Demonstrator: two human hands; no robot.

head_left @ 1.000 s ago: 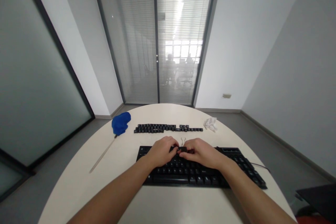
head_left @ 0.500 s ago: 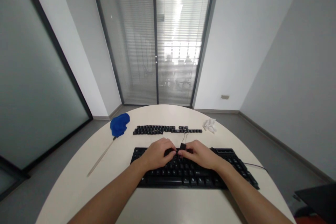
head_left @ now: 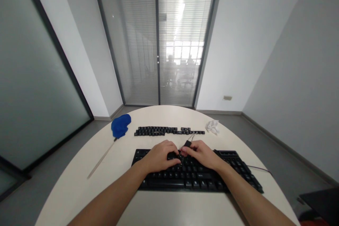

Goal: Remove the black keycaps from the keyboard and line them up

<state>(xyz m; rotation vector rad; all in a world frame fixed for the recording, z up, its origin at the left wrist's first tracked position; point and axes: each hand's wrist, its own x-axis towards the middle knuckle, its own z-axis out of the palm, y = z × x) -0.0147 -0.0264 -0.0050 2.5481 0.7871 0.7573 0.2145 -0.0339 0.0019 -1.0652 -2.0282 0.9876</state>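
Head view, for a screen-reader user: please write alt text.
Two bare hands work over a black keyboard on a round white table; the right hand holds a small black clip-like tool, the left hand rests on the keys. Behind lie loose keycaps.

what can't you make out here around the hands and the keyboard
Head view, the only one:
- Keyboard: its upper middle keys lie under the left hand and right hand.
- Binder clip: small and dark against the keys, part hidden by the right hand's fingers; what it grips cannot be told.
- Loose keycaps: too small to read any lettering.
- White wad: too small to tell what it is.
- Forearms: cut off by the bottom edge.
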